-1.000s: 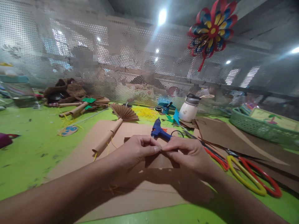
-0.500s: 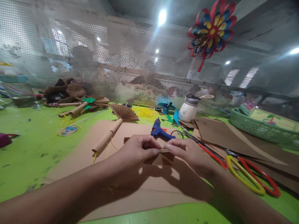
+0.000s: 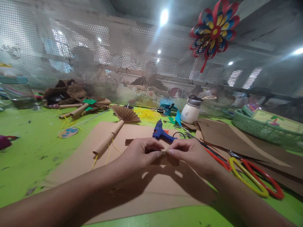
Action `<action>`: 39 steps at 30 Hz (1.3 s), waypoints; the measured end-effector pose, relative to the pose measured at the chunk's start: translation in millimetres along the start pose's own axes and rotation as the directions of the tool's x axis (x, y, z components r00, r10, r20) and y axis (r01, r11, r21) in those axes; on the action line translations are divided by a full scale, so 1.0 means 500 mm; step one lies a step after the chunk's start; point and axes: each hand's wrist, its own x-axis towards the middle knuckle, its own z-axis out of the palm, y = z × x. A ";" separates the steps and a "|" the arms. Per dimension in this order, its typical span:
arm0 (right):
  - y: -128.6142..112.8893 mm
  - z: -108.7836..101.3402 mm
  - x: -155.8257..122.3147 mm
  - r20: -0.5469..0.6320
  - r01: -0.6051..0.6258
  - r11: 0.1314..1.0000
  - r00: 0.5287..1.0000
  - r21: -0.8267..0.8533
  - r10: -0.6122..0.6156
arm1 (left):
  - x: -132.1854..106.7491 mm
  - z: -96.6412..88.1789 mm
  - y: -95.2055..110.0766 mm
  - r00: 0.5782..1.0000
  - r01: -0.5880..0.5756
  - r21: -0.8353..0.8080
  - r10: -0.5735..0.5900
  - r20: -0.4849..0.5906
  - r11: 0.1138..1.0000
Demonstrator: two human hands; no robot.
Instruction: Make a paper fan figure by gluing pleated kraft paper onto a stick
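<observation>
Between my fingertips is a small piece of brown paper (image 3: 164,152), pinched from both sides. My left hand (image 3: 143,153) is closed on its left end. Thumb and fingers of my right hand (image 3: 187,153) press on the other end. Both hands hover over large sheets of brown paper (image 3: 132,200). Just beyond them lies a blue glue gun (image 3: 161,130). A pleated brown strip (image 3: 128,142) shows partly behind my left hand. To the left is a rolled paper tube (image 3: 107,138) with a folded paper fan (image 3: 125,113) at its top and yellow string hanging from it.
Scissors with red and yellow handles (image 3: 248,178) lie at right beside dark brown sheets (image 3: 220,138). Farther back stand a white bottle (image 3: 190,110) and a green basket (image 3: 265,127). Yellow shreds (image 3: 148,114) lie before the perforated partition (image 3: 127,63); blurred people are behind it.
My right hand has shifted slightly, its thumb now pressing nearer my left thumb. The paper piece between them shows less. Everything else stays in place.
</observation>
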 end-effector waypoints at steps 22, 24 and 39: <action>0.004 -0.023 0.005 0.021 0.223 0.942 0.974 -0.252 -0.225 | -0.025 0.018 0.002 0.999 -0.032 0.230 0.032 0.003 0.973; 0.003 -0.030 0.007 0.020 0.222 0.940 0.974 -0.258 -0.225 | -0.024 0.012 0.005 0.999 -0.031 0.304 0.035 -0.008 0.952; 0.009 -0.019 0.001 -0.012 0.384 0.826 0.904 -0.413 -0.427 | -0.024 0.018 -0.002 0.992 -0.114 0.326 0.122 -0.005 0.939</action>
